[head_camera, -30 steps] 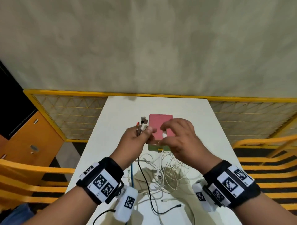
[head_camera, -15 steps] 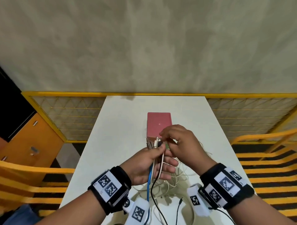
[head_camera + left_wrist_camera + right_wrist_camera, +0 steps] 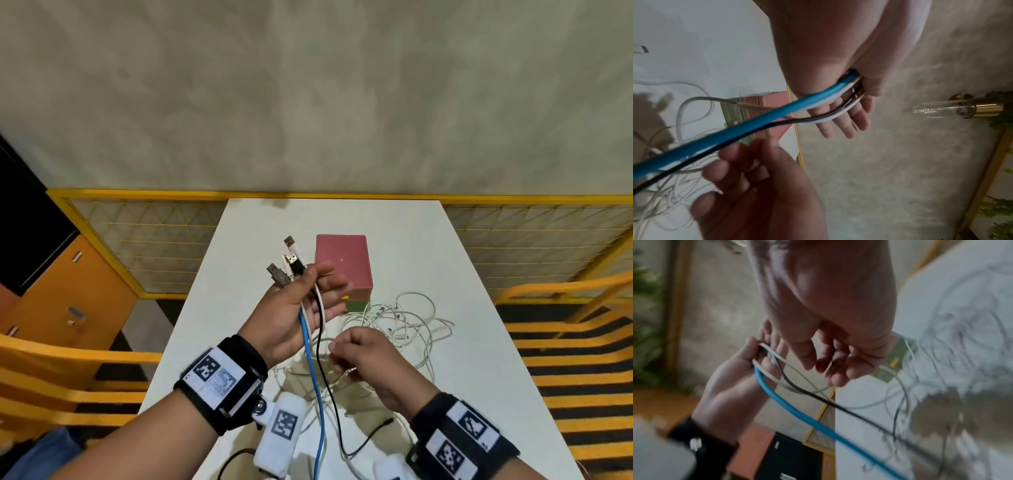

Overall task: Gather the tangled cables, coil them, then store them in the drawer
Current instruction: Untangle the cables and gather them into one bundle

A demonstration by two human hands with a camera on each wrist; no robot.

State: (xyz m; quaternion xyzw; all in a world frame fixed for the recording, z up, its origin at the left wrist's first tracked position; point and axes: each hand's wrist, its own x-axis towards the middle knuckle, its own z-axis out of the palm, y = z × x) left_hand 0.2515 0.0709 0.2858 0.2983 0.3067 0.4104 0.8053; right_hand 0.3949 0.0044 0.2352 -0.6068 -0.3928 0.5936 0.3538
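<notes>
My left hand (image 3: 306, 287) is raised palm up over the white table (image 3: 411, 246). Its thumb pinches a bundle of cable ends against the fingers, and the USB plugs (image 3: 287, 263) stick out past them. A blue cable (image 3: 312, 363), a black cable (image 3: 323, 377) and white ones hang from that grip down to the table. My right hand (image 3: 356, 356) hovers lower and nearer me, fingers curled round a thin white cable (image 3: 824, 388). A tangle of white cables (image 3: 407, 320) lies to its right. The small pink-topped drawer box (image 3: 342, 263) stands behind both hands.
A yellow mesh railing (image 3: 144, 236) runs behind the table along a beige wall. An orange cabinet (image 3: 68, 294) stands at the left. Yellow slatted seats (image 3: 565, 342) flank the table on both sides. A loose black plug end (image 3: 387, 423) lies near my right wrist.
My left hand rose and shifted left with the plug ends, palm now turned up. My right hand left the plugs and dropped towards me over the hanging cables.
</notes>
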